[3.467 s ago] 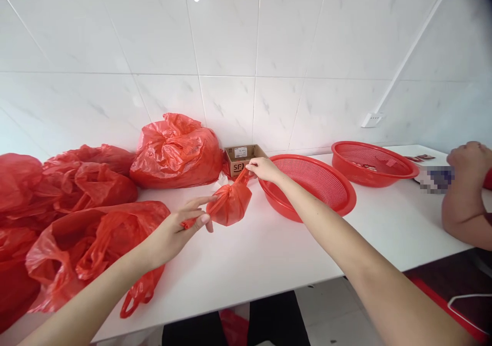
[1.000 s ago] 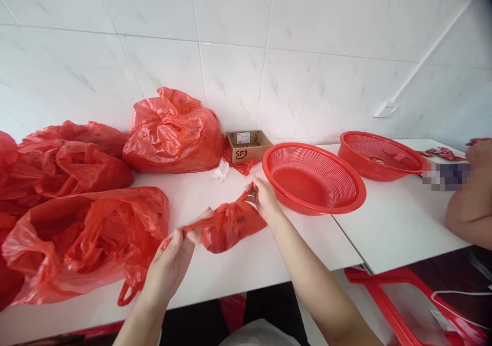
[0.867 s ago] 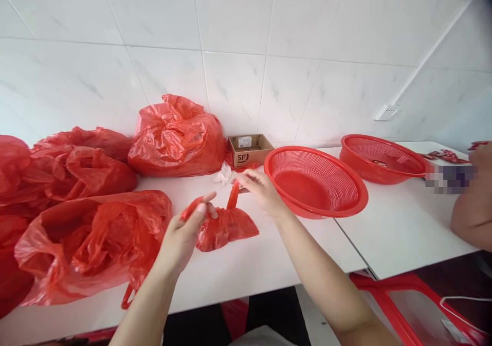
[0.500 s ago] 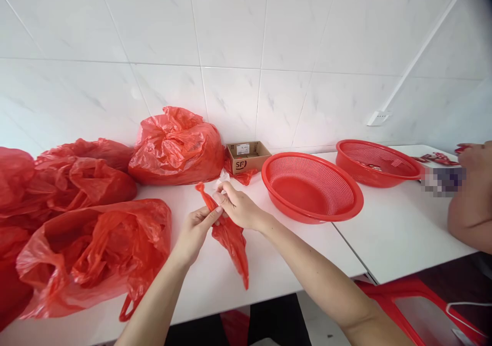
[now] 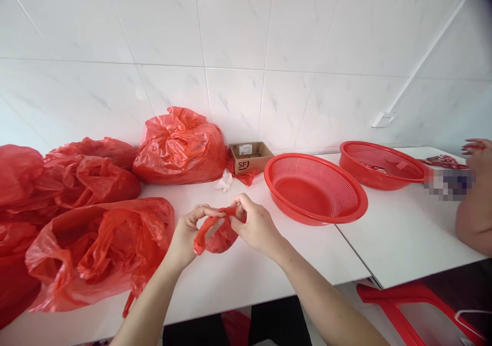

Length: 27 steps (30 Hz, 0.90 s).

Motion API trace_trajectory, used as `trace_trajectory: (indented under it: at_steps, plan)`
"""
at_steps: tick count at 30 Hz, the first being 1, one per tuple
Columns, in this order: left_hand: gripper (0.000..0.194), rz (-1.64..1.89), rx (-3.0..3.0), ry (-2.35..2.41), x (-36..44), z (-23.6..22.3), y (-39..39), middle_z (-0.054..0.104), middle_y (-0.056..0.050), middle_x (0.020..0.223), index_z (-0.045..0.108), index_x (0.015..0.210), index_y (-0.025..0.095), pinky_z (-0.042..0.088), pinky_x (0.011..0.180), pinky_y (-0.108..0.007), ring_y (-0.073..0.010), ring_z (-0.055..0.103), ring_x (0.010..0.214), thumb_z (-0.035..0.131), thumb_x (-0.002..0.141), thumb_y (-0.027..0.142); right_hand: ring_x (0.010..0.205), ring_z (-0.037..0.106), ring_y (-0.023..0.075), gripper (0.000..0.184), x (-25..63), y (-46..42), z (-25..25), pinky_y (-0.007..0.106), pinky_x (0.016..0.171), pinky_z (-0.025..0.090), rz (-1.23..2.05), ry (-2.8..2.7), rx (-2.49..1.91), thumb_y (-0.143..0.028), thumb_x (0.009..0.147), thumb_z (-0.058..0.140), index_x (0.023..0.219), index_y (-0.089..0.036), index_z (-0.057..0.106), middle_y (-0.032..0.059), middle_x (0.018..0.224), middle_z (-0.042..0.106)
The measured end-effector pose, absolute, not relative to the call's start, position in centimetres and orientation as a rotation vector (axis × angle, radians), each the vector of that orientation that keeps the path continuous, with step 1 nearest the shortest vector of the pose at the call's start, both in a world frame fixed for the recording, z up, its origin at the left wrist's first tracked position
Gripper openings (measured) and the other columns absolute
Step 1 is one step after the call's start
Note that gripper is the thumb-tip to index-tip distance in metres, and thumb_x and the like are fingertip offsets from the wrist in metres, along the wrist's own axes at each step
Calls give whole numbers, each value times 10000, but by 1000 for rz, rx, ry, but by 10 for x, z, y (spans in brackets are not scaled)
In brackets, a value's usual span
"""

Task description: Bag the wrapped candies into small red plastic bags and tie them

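Above the white table, both of my hands hold one small red plastic bag [image 5: 222,239]. My left hand [image 5: 189,233] grips a strip of it that looks like a handle loop, thumb and fingers closed on the plastic. My right hand [image 5: 255,225] pinches the bag's upper right side. The bag's body hangs bunched between the hands; what it contains, if anything, cannot be seen. Just behind the hands lies a crumpled white tissue [image 5: 225,181]. A large open red plastic bag [image 5: 100,253] with crumpled red plastic inside lies left of my left forearm.
Full red bags [image 5: 180,148] stand along the tiled wall. A small cardboard box [image 5: 250,159] sits beside them. A red colander [image 5: 315,189] is right of my hands, with another red colander [image 5: 380,166] behind it. Someone's arm [image 5: 474,212] is at far right, above a red stool [image 5: 400,305].
The small bag hung long and twisted, narrow toward the table edge. Now it is gathered up and wider, with a loop spread at its left. My hands have moved slightly apart and lower.
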State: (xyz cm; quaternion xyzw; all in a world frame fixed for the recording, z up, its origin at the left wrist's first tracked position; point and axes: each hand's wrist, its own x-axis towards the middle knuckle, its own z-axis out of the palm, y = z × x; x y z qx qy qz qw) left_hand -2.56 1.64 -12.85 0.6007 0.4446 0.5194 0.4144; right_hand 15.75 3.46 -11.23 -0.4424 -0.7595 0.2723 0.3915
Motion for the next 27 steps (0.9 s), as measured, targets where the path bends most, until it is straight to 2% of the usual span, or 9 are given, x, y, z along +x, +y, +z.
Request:
trace_trajectory:
  at_steps: [2, 3, 4, 7, 10, 15, 18, 23, 27]
  plan:
    - [183, 1288, 1583, 1125, -25, -128, 18, 652, -53, 900, 748, 848, 212, 510, 826, -326, -204, 638, 866, 801, 681, 263, 974, 608, 190, 263, 160, 41, -116, 336, 823, 467, 656, -1959, -1011, -136, 781, 568, 1026, -232, 563, 42, 1056, 652]
    - [188, 1271, 1596, 1121, -24, -128, 18, 645, -56, 907, 744, 847, 207, 512, 817, -328, -205, 636, 866, 800, 673, 250, 1023, 600, 189, 295, 161, 44, -118, 339, 853, 468, 697, -1956, -951, -124, 784, 561, 1057, -234, 569, 51, 1126, 642]
    - [189, 1250, 1588, 1109, -23, -128, 19, 645, -60, 912, 733, 851, 201, 519, 796, -330, -205, 640, 857, 792, 676, 244, 1000, 607, 177, 305, 160, 46, -120, 330, 847, 477, 769, -1939, -908, -120, 793, 549, 1076, -234, 565, 48, 1118, 646]
    - [167, 1266, 1573, 1105, -20, -131, 23, 666, -58, 905, 639, 828, 191, 534, 710, -326, -200, 653, 803, 747, 707, 233, 769, 608, 137, 253, 153, 42, -130, 290, 735, 499, 971, -1815, -885, -134, 811, 540, 1047, -224, 528, 2, 882, 642]
    - [171, 1454, 1649, 1227, -15, -138, 22, 659, -25, 895, 536, 806, 209, 517, 706, -296, -172, 632, 802, 695, 744, 199, 718, 596, 133, 213, 142, 27, -143, 272, 672, 489, 1032, -1723, -890, -155, 809, 567, 992, -227, 482, -14, 830, 610]
    - [231, 1557, 1746, 1360, -10, -147, 14, 642, -4, 911, 581, 1032, 241, 486, 716, -261, -148, 608, 805, 632, 814, 184, 689, 613, 131, 245, 142, 20, -146, 267, 660, 489, 1306, -1577, -778, -280, 892, 566, 1100, -234, 445, -36, 770, 601]
    - [104, 1547, 1882, 1366, -10, -140, 10, 641, -16, 897, 613, 973, 230, 487, 734, -267, -155, 617, 811, 582, 874, 219, 558, 542, 99, 252, 153, 30, -136, 240, 568, 451, 1429, -1610, -759, -399, 938, 515, 1096, -206, 550, -38, 712, 568]
    - [113, 1326, 2008, 1325, -18, -119, 9, 691, -38, 866, 696, 911, 226, 497, 684, -260, -174, 658, 773, 597, 878, 268, 719, 570, 120, 188, 164, 35, -120, 245, 662, 448, 1249, -1771, -831, -334, 925, 541, 930, -184, 654, 12, 835, 649]
    - [172, 1182, 2051, 1277, -33, -108, 13, 747, -57, 906, 760, 945, 240, 520, 714, -279, -212, 697, 807, 620, 861, 296, 702, 535, 119, 129, 168, 26, -112, 247, 648, 387, 720, -2094, -899, -199, 907, 511, 823, -194, 609, 4, 813, 631]
